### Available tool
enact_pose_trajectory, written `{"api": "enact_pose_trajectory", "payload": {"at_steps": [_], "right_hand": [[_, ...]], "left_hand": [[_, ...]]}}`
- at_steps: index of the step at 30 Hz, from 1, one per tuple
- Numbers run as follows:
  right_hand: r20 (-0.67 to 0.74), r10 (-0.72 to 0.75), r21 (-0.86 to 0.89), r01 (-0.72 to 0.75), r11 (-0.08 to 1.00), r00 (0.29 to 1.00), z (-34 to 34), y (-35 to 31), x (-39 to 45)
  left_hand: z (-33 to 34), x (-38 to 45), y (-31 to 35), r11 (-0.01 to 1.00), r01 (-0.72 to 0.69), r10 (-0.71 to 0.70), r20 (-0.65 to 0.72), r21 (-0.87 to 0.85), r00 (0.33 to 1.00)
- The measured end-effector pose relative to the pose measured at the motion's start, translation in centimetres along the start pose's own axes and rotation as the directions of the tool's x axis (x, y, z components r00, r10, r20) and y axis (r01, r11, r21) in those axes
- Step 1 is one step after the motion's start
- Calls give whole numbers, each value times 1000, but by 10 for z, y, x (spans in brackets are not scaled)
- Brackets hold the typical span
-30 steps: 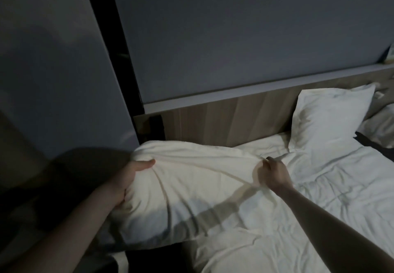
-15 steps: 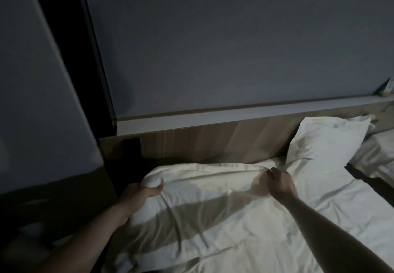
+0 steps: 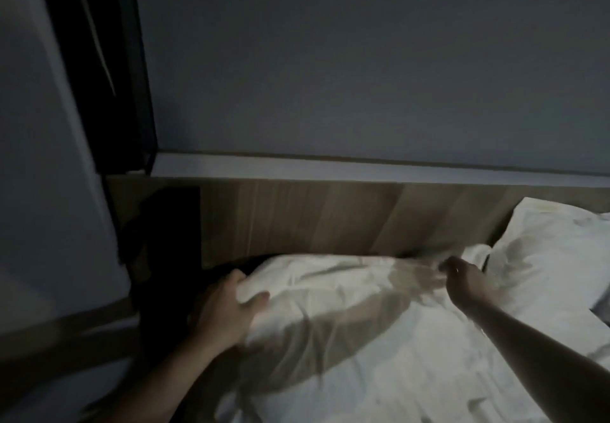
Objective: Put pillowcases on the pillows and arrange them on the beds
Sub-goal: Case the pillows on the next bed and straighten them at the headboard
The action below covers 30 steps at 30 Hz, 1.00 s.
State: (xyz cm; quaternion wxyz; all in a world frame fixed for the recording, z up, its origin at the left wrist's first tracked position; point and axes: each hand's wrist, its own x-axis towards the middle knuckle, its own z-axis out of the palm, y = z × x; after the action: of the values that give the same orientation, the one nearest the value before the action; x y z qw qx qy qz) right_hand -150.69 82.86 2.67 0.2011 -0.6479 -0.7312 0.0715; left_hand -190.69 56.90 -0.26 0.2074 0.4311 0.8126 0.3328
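A white cased pillow (image 3: 336, 294) lies across the head of the bed, its far edge close to the wooden headboard (image 3: 313, 221). My left hand (image 3: 224, 310) grips the pillow's left end, thumb on top. My right hand (image 3: 465, 279) pinches the pillowcase fabric at the pillow's right end. A second white pillow (image 3: 554, 257) leans against the headboard at the right. The room is dim and the picture is blurred.
White bedding (image 3: 412, 373) covers the mattress in front of the pillows. A pale ledge (image 3: 363, 167) tops the headboard under a grey wall. A dark gap (image 3: 165, 257) lies left of the bed, beside a grey panel (image 3: 43, 191).
Both hands have pushed the pillow up the bed towards the headboard. The view has moved closer and turned left, so the second pillow now sits at the right edge.
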Motion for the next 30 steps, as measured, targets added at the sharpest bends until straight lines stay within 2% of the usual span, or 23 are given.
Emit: {"api": "enact_pose_trajectory", "payload": {"at_steps": [2, 4, 6, 8, 11, 15, 19, 25, 27, 30], "right_hand": [[-49, -28, 77, 32, 996, 998, 29, 23, -5], [-79, -77, 110, 86, 990, 994, 55, 41, -14], [-105, -48, 155, 64, 986, 993, 80, 59, -23], [-114, 40, 213, -15, 977, 993, 98, 74, -30], [-70, 174, 381, -135, 915, 982, 104, 98, -25], [9, 272, 511, -238, 826, 962, 83, 119, 1], [151, 303, 535, -336, 776, 941, 79, 124, 33], [355, 338, 477, -480, 737, 872, 102, 134, 44], [309, 335, 535, -454, 712, 890, 99, 137, 43], [158, 360, 720, -357, 595, 920, 82, 139, 45]], "left_hand": [[13, 0, -12, 997, -74, 70, -172, -19, 983], [23, -7, -22, 989, -112, 75, -319, -100, 945], [34, -21, -34, 981, -78, -4, -421, -178, 907], [48, -37, -50, 965, -13, -118, -477, -264, 871], [78, -59, -75, 866, 71, -269, -342, -495, 900], [114, -74, -79, 791, 171, -310, -145, -588, 939], [117, -74, -29, 758, 177, -330, -134, -628, 935], [128, -52, -30, 720, 163, -353, -155, -675, 923], [129, -51, -23, 746, 138, -347, -202, -652, 916], [127, -49, -7, 807, 24, -268, -329, -591, 906]]}}
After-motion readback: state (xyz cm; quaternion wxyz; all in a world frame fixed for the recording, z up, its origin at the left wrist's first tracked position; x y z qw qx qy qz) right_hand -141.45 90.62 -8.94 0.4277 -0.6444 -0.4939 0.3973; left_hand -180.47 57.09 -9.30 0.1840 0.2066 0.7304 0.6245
